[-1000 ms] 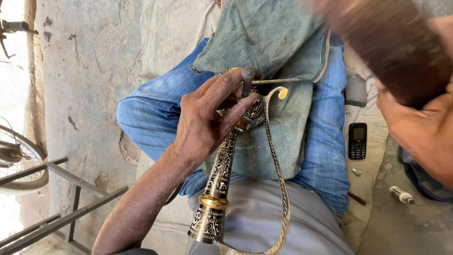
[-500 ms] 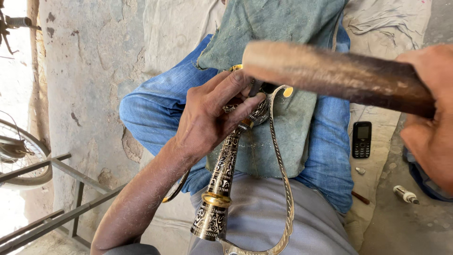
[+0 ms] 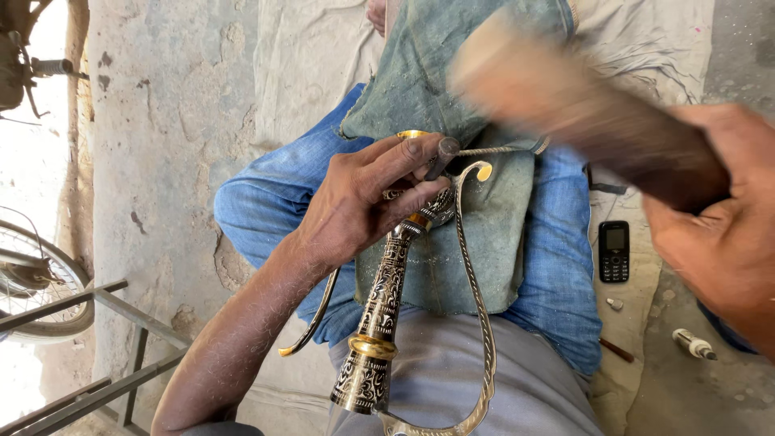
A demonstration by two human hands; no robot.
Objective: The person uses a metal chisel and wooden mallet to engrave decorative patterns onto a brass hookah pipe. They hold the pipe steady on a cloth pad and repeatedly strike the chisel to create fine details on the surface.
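We steady an engraved sword hilt (image 3: 386,303) across our lap.

Our left hand (image 3: 355,206) has its fingers closed around the hilt and a small punch (image 3: 443,155); above the hilt, our right hand (image 3: 718,234) grips a blurred wooden mallet (image 3: 581,117). A phone (image 3: 613,251) lies right of the hilt.

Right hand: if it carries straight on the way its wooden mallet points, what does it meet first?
Probably the small metal punch pinched in the left hand, above the engraved hilt. The right hand swings the wooden mallet toward it; blur hides depth.
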